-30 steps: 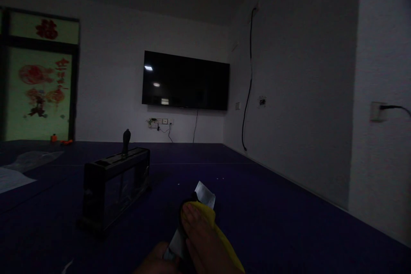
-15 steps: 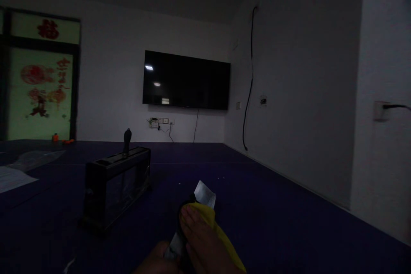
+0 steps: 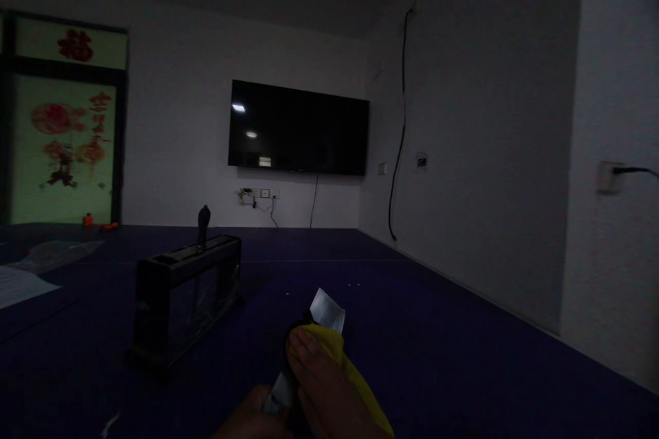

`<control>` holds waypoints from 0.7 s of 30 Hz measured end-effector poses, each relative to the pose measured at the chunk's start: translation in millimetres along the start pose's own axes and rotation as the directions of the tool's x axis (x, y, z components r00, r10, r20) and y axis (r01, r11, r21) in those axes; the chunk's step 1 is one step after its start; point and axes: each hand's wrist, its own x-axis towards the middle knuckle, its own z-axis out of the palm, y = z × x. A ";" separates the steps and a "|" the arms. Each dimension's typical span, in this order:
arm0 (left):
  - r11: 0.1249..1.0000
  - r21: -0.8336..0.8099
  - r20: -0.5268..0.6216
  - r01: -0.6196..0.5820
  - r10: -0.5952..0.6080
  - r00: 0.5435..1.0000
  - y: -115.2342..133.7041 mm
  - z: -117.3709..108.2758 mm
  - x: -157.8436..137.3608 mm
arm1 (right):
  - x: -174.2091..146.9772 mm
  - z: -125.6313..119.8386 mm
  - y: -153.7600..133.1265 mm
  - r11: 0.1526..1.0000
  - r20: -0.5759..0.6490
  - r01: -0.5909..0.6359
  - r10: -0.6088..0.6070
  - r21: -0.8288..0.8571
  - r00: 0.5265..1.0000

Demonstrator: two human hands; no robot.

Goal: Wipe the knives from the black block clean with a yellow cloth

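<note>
Low in the middle, my right hand (image 3: 324,384) presses a yellow cloth (image 3: 355,370) over a flat, shiny metal piece. Its broad end (image 3: 327,311) sticks out beyond the cloth and looks like a knife blade. A dark edge curves along the cloth's left side. My left hand (image 3: 257,415) is closed around the near part, where more bright metal shows; the grip is partly hidden. To the left stands a black knife block (image 3: 154,309) with see-through sides, and one dark handle (image 3: 204,223) rises from its top.
The dark purple tabletop (image 3: 412,343) reaches to the walls. Clear plastic (image 3: 56,255) and white paper (image 3: 23,287) lie at left, small orange items (image 3: 88,219) at the far left. A television (image 3: 298,127) hangs on the back wall; a black cable (image 3: 400,144) runs down the right wall.
Almost nothing differs. Both hands, the cloth and the metal piece keep nearly the same place, with only a tiny shift of the view.
</note>
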 end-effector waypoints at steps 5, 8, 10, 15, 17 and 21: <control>1.000 -0.016 -0.021 0.005 -0.005 1.000 -3.6 -5.4 0.2 | -1.7 -10.7 -3.5 1.000 -0.036 -0.001 0.002 0.017 0.999; 1.000 -0.012 -0.043 0.018 -0.018 0.999 -5.8 -6.3 1.1 | -3.2 -11.0 -3.2 0.999 -0.045 -0.045 0.046 0.018 0.998; 0.999 -0.005 -0.065 0.038 -0.038 0.997 -6.7 -5.1 2.1 | -3.5 -9.4 -2.0 0.998 -0.056 -0.054 0.055 0.016 0.997; 0.998 -0.036 -0.063 0.058 -0.060 0.996 -5.3 -0.9 2.4 | -2.3 -11.5 -1.0 0.998 -0.043 -0.049 0.050 0.035 0.998; 0.998 -0.035 -0.029 0.058 -0.059 0.998 -3.8 -0.2 1.4 | -1.6 -13.9 -1.9 0.997 -0.012 -0.058 0.058 0.049 0.998; 1.000 0.006 0.005 0.013 -0.013 1.000 -2.5 -0.2 0.4 | 0.5 -13.3 -3.5 0.996 0.052 -0.069 0.067 0.054 0.996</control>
